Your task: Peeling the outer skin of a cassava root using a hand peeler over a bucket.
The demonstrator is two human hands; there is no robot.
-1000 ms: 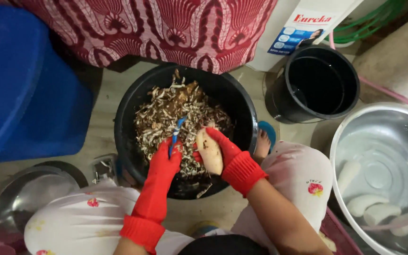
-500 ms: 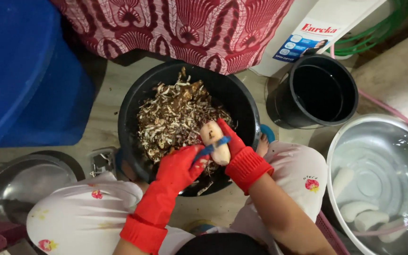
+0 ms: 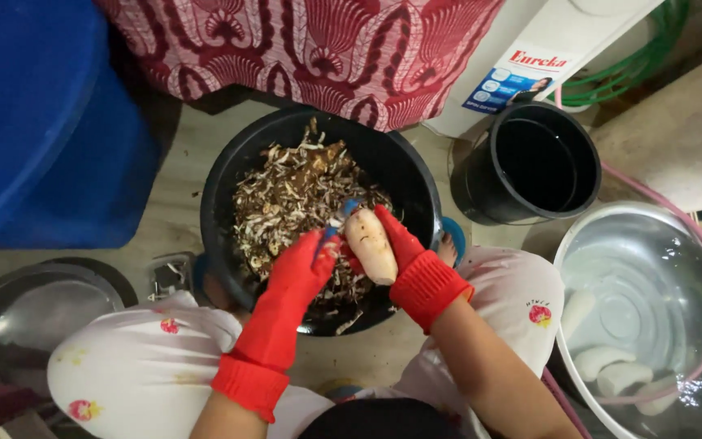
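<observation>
- The person sat low over a large black tub (image 3: pixel 229 175) that stood on the floor between their knees, both hands in red rubber gloves.
- The right hand (image 3: pixel 404 252) had its grip closed around a pale, partly peeled root (image 3: pixel 370 245), held at a slant just above the tub's near side.
- The left hand (image 3: pixel 302 272) had its grip closed on a small blue-handled peeler (image 3: pixel 341 218), whose head touched the upper end of the root.
- The tub was heaped with brown and whitish peelings (image 3: pixel 286 199), piled mostly toward its far and left side.
- A smaller black bucket (image 3: pixel 534 162) stood to the right of the tub and near it, with dark water inside.
- At the far right a wide metal basin (image 3: pixel 652 244) held water, with several peeled white root pieces (image 3: pixel 603 358) lying in it along its near edge.
- A pink hose (image 3: pixel 696 252) curved over the basin's rim.
- A blue plastic drum (image 3: pixel 42 122) stood at the left, well apart from the hands.
- A metal pan (image 3: pixel 34 309) lay on the floor at the lower left, beside the person's knee.
- A red patterned cloth (image 3: pixel 318 41) hung just beyond the tub.
</observation>
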